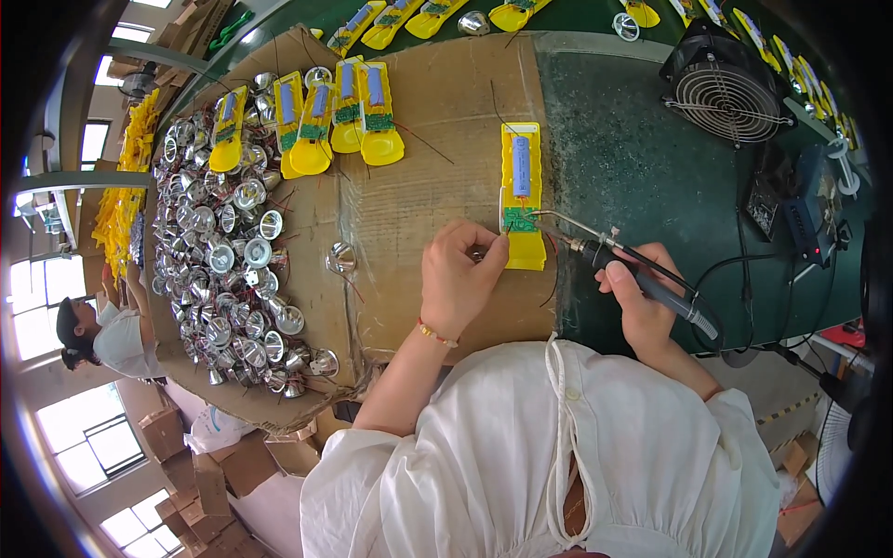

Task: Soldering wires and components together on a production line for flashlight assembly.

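Note:
On the cardboard in front of me lies a yellow plastic housing (526, 253) with a blue cylindrical battery (522, 167) and a small green circuit board (518, 219). My left hand (462, 272) is closed beside the board, thumb and forefinger pinched at its left edge. A bit of shiny metal, apparently a reflector cup (478, 252), shows between its fingers, mostly hidden. My right hand (646, 296) grips a soldering iron (642, 283) by its dark handle. Its tip and a thin metal feed tube (572, 223) point at the board from the right.
Many silver reflector cups (221, 258) with wires are heaped at left, and a single cup (340, 257) lies apart. Several yellow housings (311, 139) lie behind the heap. At right are a fan with a wire grille (726, 98), a blue soldering station (807, 228) and cables.

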Available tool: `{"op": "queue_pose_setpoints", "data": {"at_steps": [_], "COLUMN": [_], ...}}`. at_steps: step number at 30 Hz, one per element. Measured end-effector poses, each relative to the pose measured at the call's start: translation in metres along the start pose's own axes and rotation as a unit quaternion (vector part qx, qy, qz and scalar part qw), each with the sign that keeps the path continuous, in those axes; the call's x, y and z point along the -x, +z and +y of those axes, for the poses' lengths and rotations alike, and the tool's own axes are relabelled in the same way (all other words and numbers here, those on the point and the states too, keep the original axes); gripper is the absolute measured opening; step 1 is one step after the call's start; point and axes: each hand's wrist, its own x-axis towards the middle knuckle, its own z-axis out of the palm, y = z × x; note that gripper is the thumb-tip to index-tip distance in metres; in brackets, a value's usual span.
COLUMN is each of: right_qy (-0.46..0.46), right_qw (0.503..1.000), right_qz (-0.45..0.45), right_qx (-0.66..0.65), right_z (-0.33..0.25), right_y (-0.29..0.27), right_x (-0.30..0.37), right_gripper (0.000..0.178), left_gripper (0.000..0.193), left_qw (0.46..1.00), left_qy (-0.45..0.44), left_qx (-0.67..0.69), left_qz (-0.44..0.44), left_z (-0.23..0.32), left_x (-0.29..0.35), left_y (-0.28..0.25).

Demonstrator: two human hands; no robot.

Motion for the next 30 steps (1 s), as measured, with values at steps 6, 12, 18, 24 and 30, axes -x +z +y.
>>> {"op": "queue_pose_setpoints", "data": {"at_steps": [6, 12, 18, 24, 30], "right_qy": [0.012, -0.003, -0.01, -0.017, -0.012], "right_qw": [1.0, 0.999, 0.999, 0.998, 0.998], "right_qz": [-0.008, 0.002, -0.004, -0.004, -0.001], "right_qx": [0.021, 0.033, 0.045, 0.057, 0.062], "right_z": [-0.001, -0.001, 0.0, 0.001, 0.005], "right_y": [0.0, -0.001, 0.0, 0.001, -0.001], "right_x": [0.001, 0.002, 0.002, 0.002, 0.005], "right_gripper": [0.016, 0.015, 0.015, 0.014, 0.015], "left_gripper": [0.015, 0.01, 0.008, 0.01, 0.011], "left_qw": [1.0, 0.999, 0.997, 1.0, 0.999], "left_qy": [0.013, -0.039, 0.043, 0.006, 0.024], "left_qx": [0.0, 0.022, 0.062, 0.014, 0.008], "left_qz": [0.002, 0.016, 0.0, -0.027, -0.022], "left_z": [0.0, 0.004, 0.006, 0.007, 0.005], "left_x": [0.0, 0.003, 0.003, -0.003, -0.004], "left_y": [0.0, -0.001, 0.0, 0.002, 0.004]}}
